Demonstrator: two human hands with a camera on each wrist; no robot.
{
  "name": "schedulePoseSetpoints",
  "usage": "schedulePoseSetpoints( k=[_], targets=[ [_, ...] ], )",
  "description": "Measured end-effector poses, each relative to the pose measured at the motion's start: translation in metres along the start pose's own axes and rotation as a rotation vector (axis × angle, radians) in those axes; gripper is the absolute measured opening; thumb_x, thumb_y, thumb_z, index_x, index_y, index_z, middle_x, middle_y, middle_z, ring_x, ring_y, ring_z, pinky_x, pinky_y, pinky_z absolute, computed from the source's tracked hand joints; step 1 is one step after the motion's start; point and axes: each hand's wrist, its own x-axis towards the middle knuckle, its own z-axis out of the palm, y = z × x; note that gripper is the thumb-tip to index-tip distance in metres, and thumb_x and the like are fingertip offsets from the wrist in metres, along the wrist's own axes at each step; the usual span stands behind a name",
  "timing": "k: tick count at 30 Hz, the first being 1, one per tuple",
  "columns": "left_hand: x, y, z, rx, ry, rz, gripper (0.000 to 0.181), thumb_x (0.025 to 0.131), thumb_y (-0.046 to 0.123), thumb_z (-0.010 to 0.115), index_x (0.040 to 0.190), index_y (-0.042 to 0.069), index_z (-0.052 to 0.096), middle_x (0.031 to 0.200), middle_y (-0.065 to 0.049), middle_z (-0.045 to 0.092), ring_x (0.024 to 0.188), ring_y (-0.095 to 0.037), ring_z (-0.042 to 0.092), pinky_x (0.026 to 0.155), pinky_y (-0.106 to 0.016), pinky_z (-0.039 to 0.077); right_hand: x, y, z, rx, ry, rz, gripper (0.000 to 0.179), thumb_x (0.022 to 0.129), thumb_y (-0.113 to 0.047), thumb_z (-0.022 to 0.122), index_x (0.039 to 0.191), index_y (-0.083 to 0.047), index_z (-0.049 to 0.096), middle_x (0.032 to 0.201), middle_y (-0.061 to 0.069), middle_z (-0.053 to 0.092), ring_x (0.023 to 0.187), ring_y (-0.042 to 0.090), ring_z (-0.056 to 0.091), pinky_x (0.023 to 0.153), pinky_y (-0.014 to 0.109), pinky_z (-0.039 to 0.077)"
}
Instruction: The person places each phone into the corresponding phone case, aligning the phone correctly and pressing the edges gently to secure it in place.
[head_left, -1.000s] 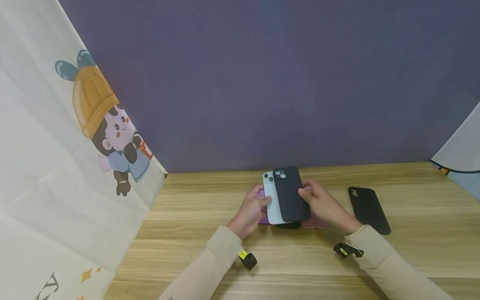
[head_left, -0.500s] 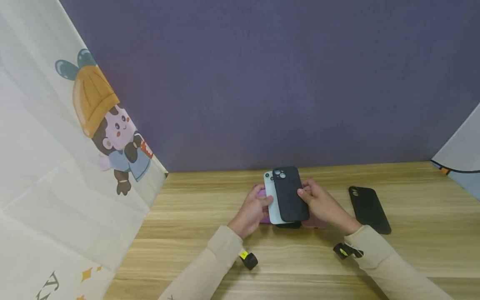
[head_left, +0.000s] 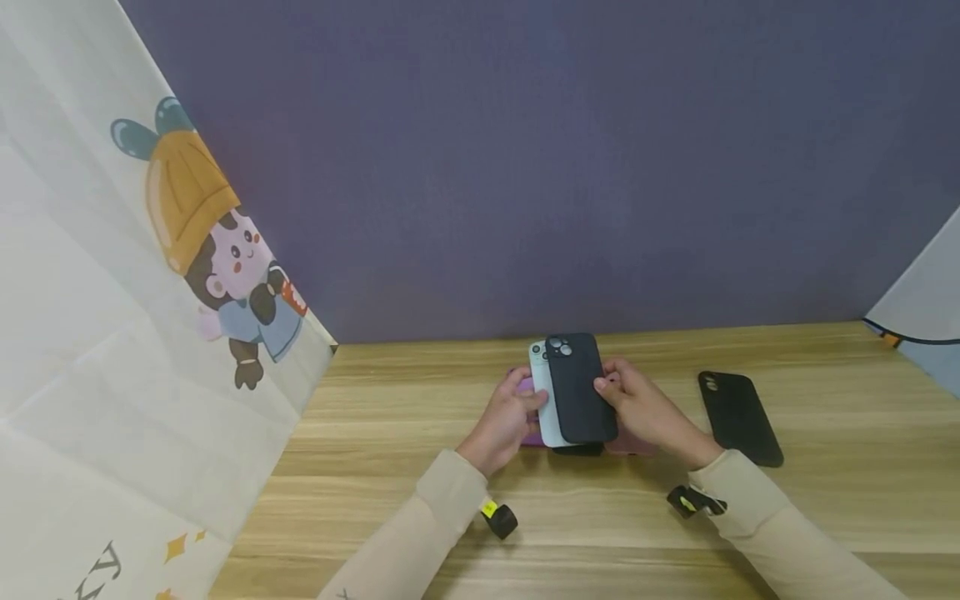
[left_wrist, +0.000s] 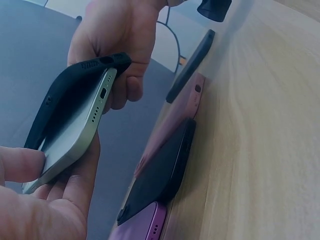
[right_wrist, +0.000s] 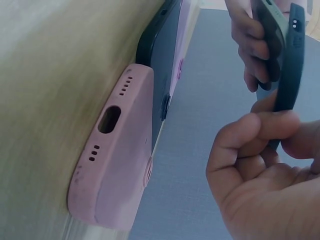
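Observation:
My left hand (head_left: pixel 501 423) pinches a pale mint smartphone (head_left: pixel 547 412) by its left edge, thumb on top and fingers underneath. Opposite it, my right hand (head_left: pixel 643 407) grips the right edge of a black phone case (head_left: pixel 582 396), its back with the camera cutouts facing up. The case lies over much of the phone in the head view. Seen from the left wrist, the phone (left_wrist: pixel 82 131) is tilted, one corner inside the hollow of the case (left_wrist: pixel 45 107), with its charging port showing. Both are held above the table.
Below the hands, a purple phone case (left_wrist: pixel 142 225), a black one (left_wrist: pixel 162 170) and a pink one (right_wrist: pixel 117 165) lie in a row on the wooden table (head_left: pixel 390 400). Another black case (head_left: pixel 741 419) lies at the right. A dark panel (head_left: pixel 525 167) stands behind.
The mint phone has shifted slightly right, further under the black case. Both hands keep their grips and have hardly moved.

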Motion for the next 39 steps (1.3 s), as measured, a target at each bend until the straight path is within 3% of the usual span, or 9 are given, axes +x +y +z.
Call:
schedulePoseSetpoints(
  k=[18,23,39],
  targets=[
    [-0.0007,0.0,0.0029,0.0,0.011,-0.003,0.034,0.103,0.003,0.05,0.137,0.009,0.049,0.11,-0.012,0.071,0.09,-0.019,0.071,0.087,-0.045,0.061,-0.0004,0.0013,-0.0013,0.019,-0.015,-0.001,0.027,0.109,-0.011,0.046,0.126,0.009,0.045,0.097,0.019,0.069,0.082,0.016,0.065,0.071,0.03,0.054],
    [-0.0003,-0.002,0.0044,0.009,0.006,-0.006,0.035,0.103,0.001,0.048,0.137,0.009,0.051,0.105,-0.009,0.072,0.087,-0.018,0.071,0.082,-0.041,0.061,-0.0006,0.0014,-0.0004,-0.02,-0.013,-0.017,0.026,0.108,-0.012,0.049,0.124,0.008,0.048,0.095,0.018,0.069,0.084,0.018,0.065,0.074,0.032,0.053],
    [-0.0022,-0.0029,0.0072,0.014,0.014,0.0,0.036,0.102,0.0,0.047,0.138,0.009,0.049,0.104,-0.009,0.071,0.086,-0.018,0.07,0.081,-0.04,0.061,-0.0012,0.001,0.0011,-0.058,-0.008,-0.014,0.027,0.109,-0.013,0.048,0.126,0.007,0.048,0.1,0.019,0.068,0.089,0.02,0.065,0.077,0.033,0.052]
  ],
)
